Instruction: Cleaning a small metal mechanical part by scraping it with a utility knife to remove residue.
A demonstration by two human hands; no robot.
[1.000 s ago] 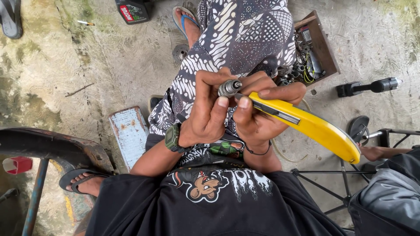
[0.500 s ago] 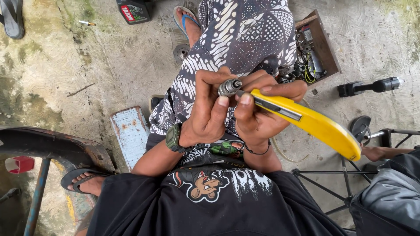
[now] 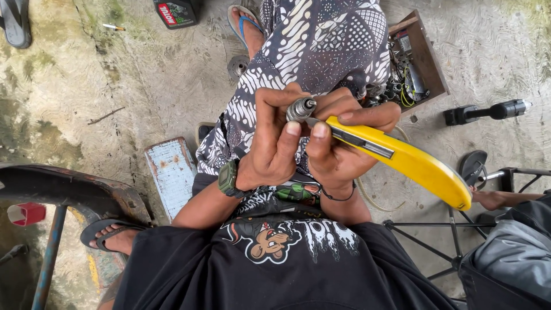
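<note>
The floor (image 3: 115, 74) was rough, stained concrete with greenish patches under flat daylight. On it lay a wooden box of parts (image 3: 422, 57), a dark oil bottle (image 3: 175, 12), a pale blue worn block (image 3: 170, 172), a red cup (image 3: 27, 213) and a rusty metal frame (image 3: 63, 192)

Under me, stained grey concrete floor (image 3: 115, 74); on it a rusty pale-blue metal plate (image 3: 171, 172), open wooden parts box (image 3: 427, 54), black oil bottle (image 3: 177, 12).
</note>
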